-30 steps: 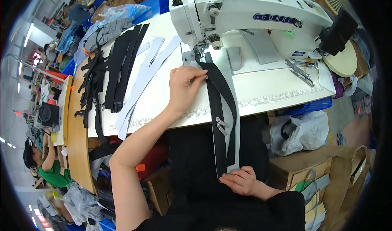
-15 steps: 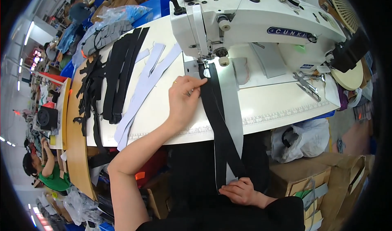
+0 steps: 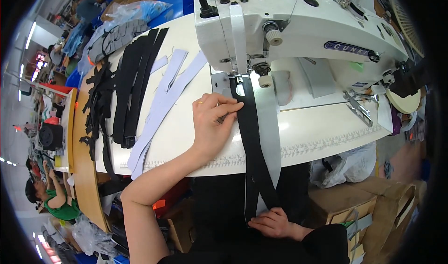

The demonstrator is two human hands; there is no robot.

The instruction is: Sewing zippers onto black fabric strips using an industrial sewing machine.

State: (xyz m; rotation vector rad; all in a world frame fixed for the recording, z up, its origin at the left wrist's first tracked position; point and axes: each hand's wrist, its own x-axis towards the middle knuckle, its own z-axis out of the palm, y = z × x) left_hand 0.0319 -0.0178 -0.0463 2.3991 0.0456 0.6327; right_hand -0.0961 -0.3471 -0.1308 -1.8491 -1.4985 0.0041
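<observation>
A long black fabric strip [image 3: 252, 133] runs from under the presser foot of a white sewing machine [image 3: 298, 30] toward me and over the table's front edge. A pale grey strip [image 3: 269, 124] lies beneath it and shows along its right side. My left hand [image 3: 214, 124] pinches the black strip's left edge just in front of the presser foot. Low in front of my body, my right hand [image 3: 275, 224] is closed round the hanging ends, where two black lengths cross over the grey one. Its fingertips are partly tucked out of sight.
Left on the white table lie pale lavender strips [image 3: 163, 96], stacked black strips [image 3: 135, 91] and tangled black scraps [image 3: 98, 100]. Wrenches [image 3: 359, 107] rest at the right. Cardboard boxes [image 3: 340, 201] and a white plastic bag [image 3: 347, 163] stand below. A person in green [image 3: 58, 201] works far left.
The machine appears slightly larger and shifted in view. My left hand sits a little lower along the black strip, whose layers now overlap more closely. My right hand keeps its hold.
</observation>
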